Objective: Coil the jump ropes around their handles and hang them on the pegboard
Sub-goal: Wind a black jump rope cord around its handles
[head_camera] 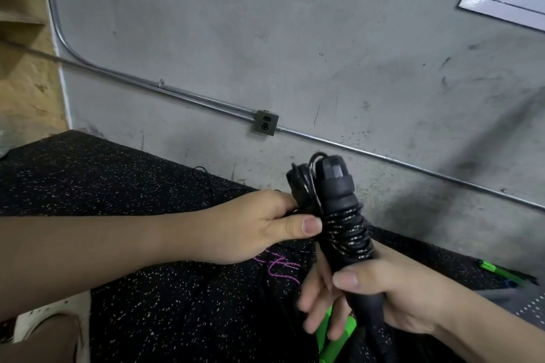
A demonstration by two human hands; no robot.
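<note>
Head view: right hand [392, 295] fingers [345, 277] clamped round black jump-rope handles [339, 200] wound with black cord [348, 230], held tilted above speckled black floor mat [118, 186]; left hand [259, 227] pinches cord at coil; green handles [333, 333] below.

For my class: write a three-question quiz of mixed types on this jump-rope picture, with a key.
1. True or false: the black rope is coiled round the black handles.
2. Which hand grips the handles' lower end? A left hand B right hand
3. Fill in: the handles on the floor below the hands are ____.

Key: 1 true; 2 B; 3 green
</note>
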